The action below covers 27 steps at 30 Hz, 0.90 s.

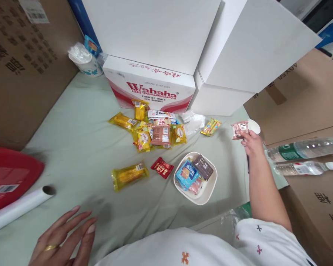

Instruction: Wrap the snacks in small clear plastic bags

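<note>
My right hand (251, 142) reaches out over the right side of the cloth and pinches a small pink snack packet (239, 130). Just behind those fingers a white round object (254, 126) shows, its kind unclear. At the lower left my left hand (66, 238), with a gold ring on it, hovers with fingers stretched and nothing in them. A white square bowl (196, 199) holds a blue snack packet (187, 174), a dark brown packet (202, 167) and a pink one. Left of the bowl lie a red packet (162, 167) and a yellow-wrapped snack (130, 176).
Several wrapped snacks (161, 135) are heaped before a Wahaha water carton (152, 90). A yellow-green packet (211, 126) lies to their right. Two plastic bottles (308, 149) rest at the right edge. A white tube (22, 208) and a paper cup (88, 68) are at left.
</note>
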Each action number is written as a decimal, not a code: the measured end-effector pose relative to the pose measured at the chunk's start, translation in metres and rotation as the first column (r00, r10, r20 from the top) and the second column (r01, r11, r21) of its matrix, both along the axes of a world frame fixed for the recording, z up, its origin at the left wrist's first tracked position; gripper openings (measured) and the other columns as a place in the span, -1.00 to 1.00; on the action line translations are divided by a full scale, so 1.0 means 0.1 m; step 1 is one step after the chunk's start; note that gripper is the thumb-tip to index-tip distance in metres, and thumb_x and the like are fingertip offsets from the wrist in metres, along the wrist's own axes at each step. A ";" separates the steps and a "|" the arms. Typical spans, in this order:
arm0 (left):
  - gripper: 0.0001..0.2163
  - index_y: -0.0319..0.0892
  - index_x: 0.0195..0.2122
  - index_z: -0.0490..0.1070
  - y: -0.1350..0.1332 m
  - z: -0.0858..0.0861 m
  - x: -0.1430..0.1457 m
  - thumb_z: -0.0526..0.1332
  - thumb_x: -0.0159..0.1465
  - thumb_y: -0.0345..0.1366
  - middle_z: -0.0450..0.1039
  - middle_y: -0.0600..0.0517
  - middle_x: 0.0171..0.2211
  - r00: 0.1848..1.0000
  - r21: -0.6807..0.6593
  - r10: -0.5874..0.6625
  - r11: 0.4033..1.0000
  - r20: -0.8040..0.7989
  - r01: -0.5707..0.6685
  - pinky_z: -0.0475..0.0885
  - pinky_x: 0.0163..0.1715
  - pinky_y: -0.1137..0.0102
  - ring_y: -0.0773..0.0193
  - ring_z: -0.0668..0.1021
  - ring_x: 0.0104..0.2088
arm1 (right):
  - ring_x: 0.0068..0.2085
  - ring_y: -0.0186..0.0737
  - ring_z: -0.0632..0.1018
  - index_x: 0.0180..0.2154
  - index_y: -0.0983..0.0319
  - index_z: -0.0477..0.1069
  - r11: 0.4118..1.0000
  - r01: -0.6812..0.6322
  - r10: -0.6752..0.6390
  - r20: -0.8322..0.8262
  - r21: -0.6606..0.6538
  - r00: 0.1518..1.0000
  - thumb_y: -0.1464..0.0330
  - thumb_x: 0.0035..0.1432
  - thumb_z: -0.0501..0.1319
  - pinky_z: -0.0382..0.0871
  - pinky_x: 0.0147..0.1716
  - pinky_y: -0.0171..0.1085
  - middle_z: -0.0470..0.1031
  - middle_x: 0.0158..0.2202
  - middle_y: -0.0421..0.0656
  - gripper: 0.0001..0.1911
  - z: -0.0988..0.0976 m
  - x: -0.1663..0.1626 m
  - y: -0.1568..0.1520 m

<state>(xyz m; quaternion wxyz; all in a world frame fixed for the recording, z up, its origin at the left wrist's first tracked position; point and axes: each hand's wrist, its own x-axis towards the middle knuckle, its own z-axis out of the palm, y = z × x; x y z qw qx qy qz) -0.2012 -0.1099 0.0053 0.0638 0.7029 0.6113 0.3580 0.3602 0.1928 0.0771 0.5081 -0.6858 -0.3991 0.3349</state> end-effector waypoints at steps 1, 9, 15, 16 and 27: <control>-0.75 0.11 -0.03 0.53 0.06 0.04 0.05 0.20 0.30 -0.25 0.57 0.03 -0.04 0.999 0.005 0.004 1.000 -0.034 -0.003 0.46 0.05 -0.22 -0.23 0.51 0.14 | -0.43 -0.32 0.47 -0.28 0.20 0.52 0.997 -0.073 0.073 -0.011 0.018 0.997 0.25 -0.12 0.43 0.03 -0.65 -0.43 0.53 -0.33 -0.16 -0.68 0.10 0.02 -0.19; -0.80 -0.13 -0.05 0.47 0.66 0.40 0.85 0.20 0.34 -0.46 0.56 -0.12 -0.03 0.949 0.095 -0.304 0.945 -0.087 0.312 0.50 0.10 0.09 -0.02 0.53 0.16 | -0.14 -0.10 0.60 -0.07 0.20 0.60 0.443 -0.838 0.896 0.174 -0.319 0.408 0.35 0.21 0.18 0.47 -0.11 -0.18 0.63 -0.15 -0.12 -0.70 0.38 -0.71 -1.27; -0.76 -0.16 -0.01 0.49 0.96 0.61 1.62 0.16 0.36 -0.47 0.59 -0.08 0.05 0.787 0.159 -0.606 0.771 -0.110 0.616 0.28 0.34 0.10 0.14 0.48 0.22 | -0.16 -0.13 0.58 -0.13 0.20 0.58 0.233 -0.788 0.922 0.388 -0.571 -0.009 0.49 0.21 0.11 0.41 -0.11 -0.23 0.62 -0.20 -0.09 -0.70 0.16 -1.24 -1.38; -0.74 -0.14 0.05 0.49 0.99 0.58 1.73 0.14 0.38 -0.45 0.59 -0.06 0.09 0.742 0.157 -0.654 0.726 -0.145 0.670 0.20 0.39 0.10 0.17 0.47 0.25 | -0.18 -0.14 0.58 -0.11 0.18 0.58 0.252 -0.753 0.909 0.416 -0.608 -0.031 0.46 0.25 0.13 0.40 -0.15 -0.25 0.62 -0.21 -0.09 -0.71 0.15 -1.26 -1.40; -0.61 -0.12 0.31 0.32 1.14 0.15 2.13 0.07 0.48 -0.30 0.48 -0.08 0.24 0.616 -0.090 -0.725 0.666 -0.307 0.740 -0.07 0.41 -0.03 0.16 0.45 0.25 | -0.19 -0.13 0.63 -0.20 0.14 0.61 0.779 -0.510 0.626 0.467 -0.363 0.624 0.12 0.38 0.12 0.45 -0.15 -0.24 0.67 -0.20 -0.12 -0.66 0.16 -0.78 -0.91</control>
